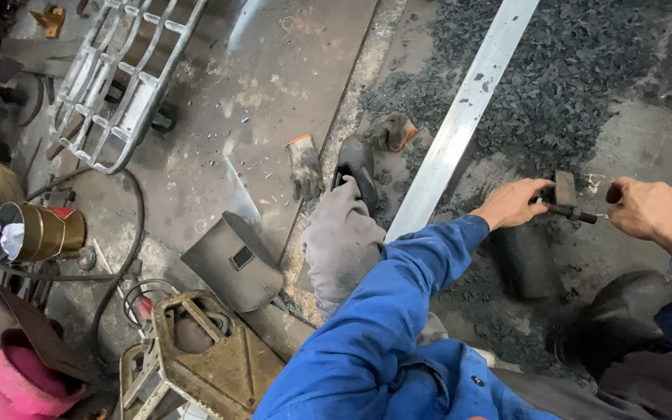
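The left hand [512,204] grips a dark tool [568,210], its long axis pointing three o'clock toward the right hand [651,211], which pinches its tip. The tool sits at three o'clock of the steel strip [460,124], above a dark block [526,260].

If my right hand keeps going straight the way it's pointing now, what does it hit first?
The right hand points leftward, so it would likely first meet the small dark tool between the hands, then the left hand gripping that tool's other side. Depth is hard to judge here.
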